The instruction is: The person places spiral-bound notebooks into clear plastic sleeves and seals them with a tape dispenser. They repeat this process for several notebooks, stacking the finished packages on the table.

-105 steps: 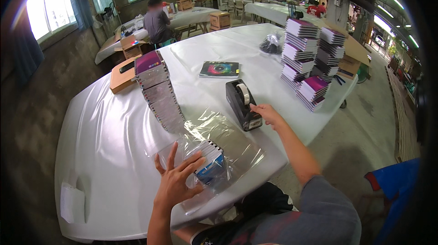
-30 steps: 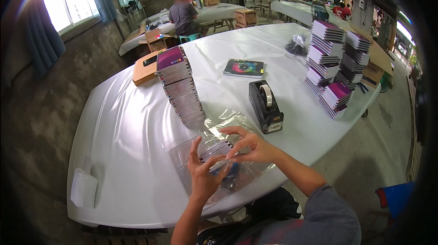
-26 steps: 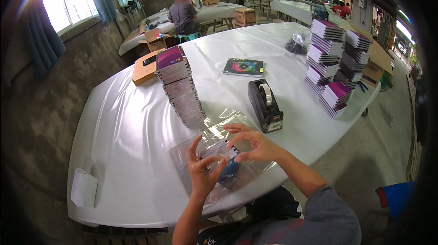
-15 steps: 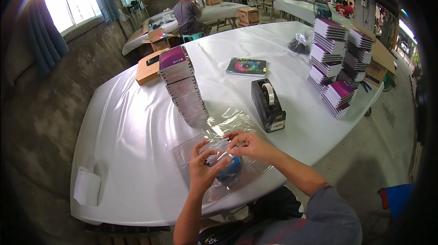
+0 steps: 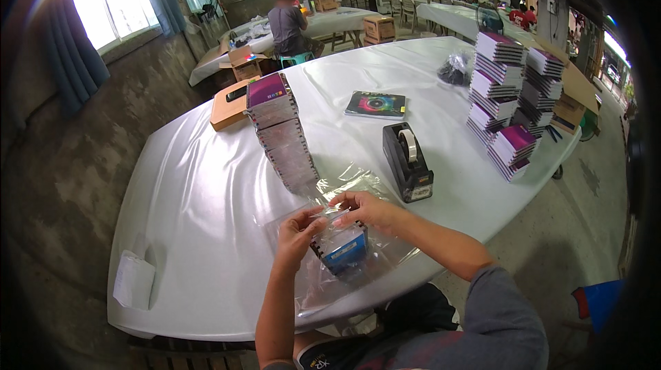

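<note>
Film (image 5: 352, 181), pinched in left hand (image 5: 295, 235) and right hand (image 5: 375, 213) above the bundle (image 5: 345, 253), could gape if either grip slackens.

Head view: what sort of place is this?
Probably a packing workshop, though I can't be certain: tall stacks of notebooks, a black tape dispenser and clear plastic film share one big white-covered table.
</note>
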`<state>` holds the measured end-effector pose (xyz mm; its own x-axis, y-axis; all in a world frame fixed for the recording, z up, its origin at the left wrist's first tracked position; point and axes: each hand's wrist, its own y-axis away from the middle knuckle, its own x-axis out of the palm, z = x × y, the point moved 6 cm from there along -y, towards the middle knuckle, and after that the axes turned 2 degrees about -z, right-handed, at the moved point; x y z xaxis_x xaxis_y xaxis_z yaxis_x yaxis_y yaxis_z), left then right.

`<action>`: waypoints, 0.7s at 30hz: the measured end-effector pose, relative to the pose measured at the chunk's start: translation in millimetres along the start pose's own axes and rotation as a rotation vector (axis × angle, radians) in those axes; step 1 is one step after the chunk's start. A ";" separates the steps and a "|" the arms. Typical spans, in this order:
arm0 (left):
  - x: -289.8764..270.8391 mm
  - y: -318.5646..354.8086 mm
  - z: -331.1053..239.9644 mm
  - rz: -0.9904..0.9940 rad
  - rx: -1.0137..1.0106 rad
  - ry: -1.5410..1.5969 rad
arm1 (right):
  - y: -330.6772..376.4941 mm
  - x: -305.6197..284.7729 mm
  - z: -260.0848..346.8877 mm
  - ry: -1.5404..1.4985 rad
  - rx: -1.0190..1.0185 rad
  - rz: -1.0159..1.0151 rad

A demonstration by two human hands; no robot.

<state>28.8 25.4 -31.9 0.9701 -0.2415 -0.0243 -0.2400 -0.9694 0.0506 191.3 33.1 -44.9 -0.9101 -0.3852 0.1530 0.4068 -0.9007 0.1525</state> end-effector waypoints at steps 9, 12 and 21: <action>-3.4 -29.3 -39.3 0.045 0.099 0.040 | -1.5 1.6 2.7 0.091 0.071 0.051; -3.4 -22.7 -53.1 -0.004 0.172 0.036 | -1.6 -1.2 2.7 0.117 0.071 0.027; -7.5 7.1 -8.8 -0.080 0.012 -0.286 | 1.6 -3.5 12.7 0.174 -0.035 0.025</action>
<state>20.1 20.7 -22.6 0.9370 -0.1645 -0.3082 -0.1648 -0.9860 0.0252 196.2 35.5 -32.8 -0.9010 -0.4335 -0.0157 0.4290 -0.8958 0.1162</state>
